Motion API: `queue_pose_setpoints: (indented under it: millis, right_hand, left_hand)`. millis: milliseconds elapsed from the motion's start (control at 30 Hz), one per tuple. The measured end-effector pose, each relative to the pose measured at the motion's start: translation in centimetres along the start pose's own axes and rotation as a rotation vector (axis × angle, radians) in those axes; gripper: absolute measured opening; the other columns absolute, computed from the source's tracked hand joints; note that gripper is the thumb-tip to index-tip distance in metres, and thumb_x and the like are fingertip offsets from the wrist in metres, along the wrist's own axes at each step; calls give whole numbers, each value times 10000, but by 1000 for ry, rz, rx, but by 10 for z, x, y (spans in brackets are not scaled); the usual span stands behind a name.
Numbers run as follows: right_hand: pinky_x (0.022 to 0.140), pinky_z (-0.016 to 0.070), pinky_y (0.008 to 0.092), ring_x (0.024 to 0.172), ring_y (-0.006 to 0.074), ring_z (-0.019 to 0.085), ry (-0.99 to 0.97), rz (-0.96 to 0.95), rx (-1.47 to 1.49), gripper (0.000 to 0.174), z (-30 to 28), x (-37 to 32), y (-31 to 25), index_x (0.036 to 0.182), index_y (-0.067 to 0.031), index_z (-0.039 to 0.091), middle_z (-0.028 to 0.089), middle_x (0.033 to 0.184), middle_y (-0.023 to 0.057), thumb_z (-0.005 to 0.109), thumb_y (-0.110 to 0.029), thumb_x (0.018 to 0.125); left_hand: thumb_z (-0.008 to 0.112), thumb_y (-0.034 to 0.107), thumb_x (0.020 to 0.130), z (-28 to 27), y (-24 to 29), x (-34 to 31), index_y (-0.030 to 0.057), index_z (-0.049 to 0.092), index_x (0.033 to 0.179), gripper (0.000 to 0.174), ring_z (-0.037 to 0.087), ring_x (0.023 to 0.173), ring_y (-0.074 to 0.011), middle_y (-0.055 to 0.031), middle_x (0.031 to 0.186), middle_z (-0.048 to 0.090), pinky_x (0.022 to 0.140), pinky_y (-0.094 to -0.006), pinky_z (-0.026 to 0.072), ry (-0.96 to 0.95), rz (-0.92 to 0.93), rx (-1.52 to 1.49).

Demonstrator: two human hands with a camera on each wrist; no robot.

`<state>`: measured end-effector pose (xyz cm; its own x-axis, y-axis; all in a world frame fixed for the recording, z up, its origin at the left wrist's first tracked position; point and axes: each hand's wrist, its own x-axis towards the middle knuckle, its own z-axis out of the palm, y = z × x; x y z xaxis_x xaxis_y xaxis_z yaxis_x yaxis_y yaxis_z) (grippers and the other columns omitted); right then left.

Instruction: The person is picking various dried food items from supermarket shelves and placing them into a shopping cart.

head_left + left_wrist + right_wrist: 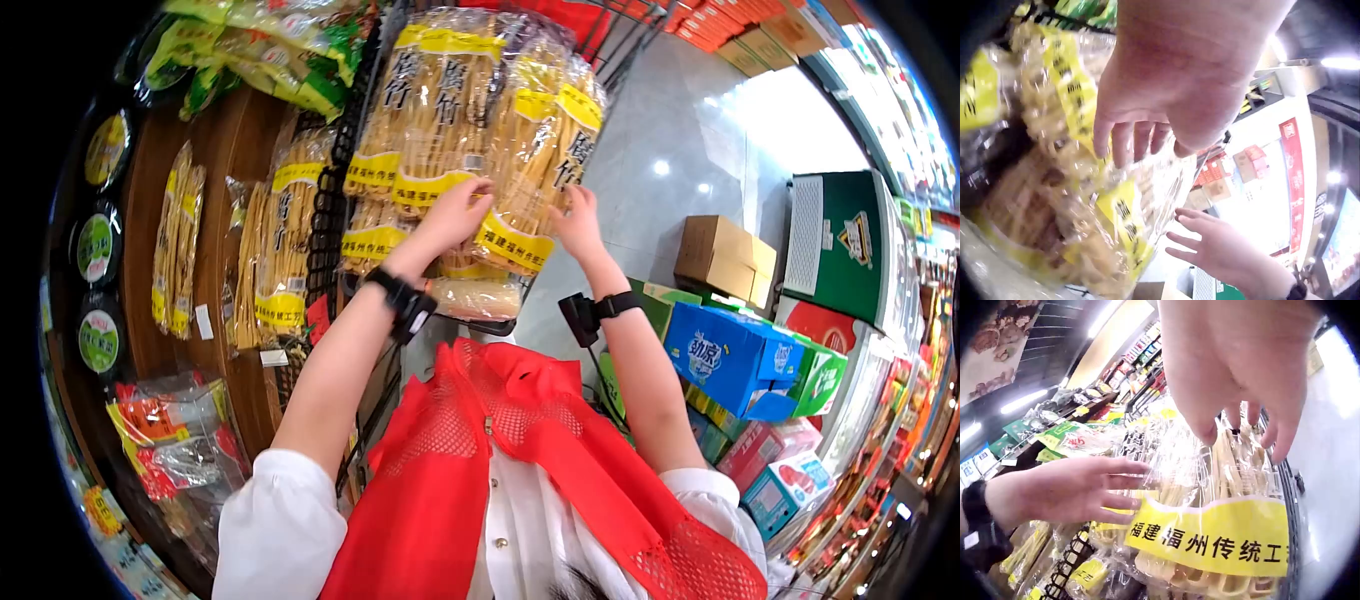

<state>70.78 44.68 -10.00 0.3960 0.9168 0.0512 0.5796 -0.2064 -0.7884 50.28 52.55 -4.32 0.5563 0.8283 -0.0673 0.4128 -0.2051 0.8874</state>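
Clear bags of dried tofu sticks point(440, 110) with yellow labels are piled in a black wire cart point(330, 190). The nearest bag on the right point(520, 190) lies between my hands, its lower yellow label point(1210, 534) facing the right wrist view. My left hand point(460, 208) is over the left side of this bag, fingers loosely bent in the left wrist view. At its right edge is my right hand point(578, 222), thumb and fingers apart above the plastic point(1229, 462). Neither hand grips the bag. More bags lie beneath, partly hidden.
Wooden shelving point(215, 130) on the left holds more tofu stick bags point(285, 240) and round black tubs point(98, 245). To the right, a blue carton point(725, 355), a brown box point(725, 260) and a green case point(840, 240) stand by the grey floor point(660, 130).
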Motion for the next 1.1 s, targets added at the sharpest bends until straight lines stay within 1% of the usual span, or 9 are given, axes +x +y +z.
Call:
queue_pose_setpoints:
  millis: [100,233,333,500,567,667,733,933,1100]
  right_hand:
    - [885,401,348,1041,325,456,-132,150,246,531,-9,-7,-10,1173,22,434,365,1211,216,631,-117,699]
    - [798,437,304,964,233,514,-160,146,447,481,-17,-18,-8,1198,5,429,406,1223,146,591,-158,776]
    - [812,428,297,1018,177,503,-392,446,564,430,-53,-19,-26,1234,-40,403,434,1235,75,518,-195,850]
    - [791,425,289,968,147,528,-370,385,522,397,-71,-20,-23,1218,-48,425,522,1141,56,498,-217,866]
    - [693,428,258,888,139,541,-305,367,479,370,-69,-20,-21,1169,-29,471,565,1063,74,528,-204,848]
    - [719,440,287,888,172,558,-359,333,342,366,-56,-20,-18,1160,-23,479,578,1046,96,532,-193,841]
    - [744,453,332,871,231,578,-375,275,226,342,-36,-24,-6,1086,-3,513,594,1002,139,554,-205,813]
    - [733,453,412,841,370,559,-381,125,-298,298,-15,-28,-31,917,27,519,587,889,215,577,-214,752]
    - [740,445,433,848,388,547,-396,76,-339,316,-14,-34,-32,923,36,513,576,882,243,575,-219,748]
  left_hand:
    - [595,317,757,40,8,40,10,600,959,367,605,819,-272,-160,889,627,733,-329,468,-250,-291,123]
    - [620,369,721,44,21,46,19,635,883,386,613,746,-286,-162,814,637,688,-344,475,-276,-228,525]
    - [592,334,755,32,10,30,8,625,892,355,608,745,-306,-185,793,625,665,-356,467,-212,-243,139]
    - [540,227,814,-1,25,-21,-20,574,991,306,586,879,-269,-176,955,606,767,-312,443,59,-197,199]
    - [496,134,833,-34,81,-39,-5,532,1078,284,561,971,-206,-144,1040,587,843,-290,417,172,-5,-215]
    - [382,-1,841,-97,201,-95,19,368,1244,403,539,1019,-217,-149,1063,574,891,-313,392,-160,264,-659]
    - [363,81,868,-114,249,-140,8,328,1251,392,536,1018,-236,-194,1067,556,900,-330,389,-255,392,-1015]
    - [408,150,844,-130,280,-207,6,386,1163,350,518,1023,-218,-178,1070,545,890,-346,384,-432,700,-1281]
    - [445,208,825,-127,284,-232,4,434,1088,334,503,1027,-204,-165,1073,537,882,-359,381,-385,754,-1274]
